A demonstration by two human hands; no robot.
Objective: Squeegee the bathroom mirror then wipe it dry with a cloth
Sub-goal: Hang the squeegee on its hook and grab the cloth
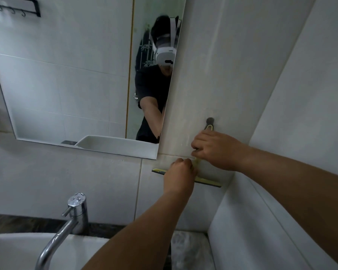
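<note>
A yellow and black squeegee (207,181) hangs on the tiled wall to the right of the mirror (66,75), its handle top (209,125) on a dark wall hook and its blade level below. My right hand (217,151) is closed around the handle. My left hand (180,176) is closed over the squeegee's neck just above the blade. Both hands hide the middle of the tool. The frameless mirror shows white tiles and a person in dark clothes wearing a headset. No cloth is in view.
A chrome tap (74,213) stands over a white basin (18,250) at the lower left. A black hook rail (18,8) is fixed at the upper left. A side wall (300,94) closes in on the right, with a marbled counter (189,248) below.
</note>
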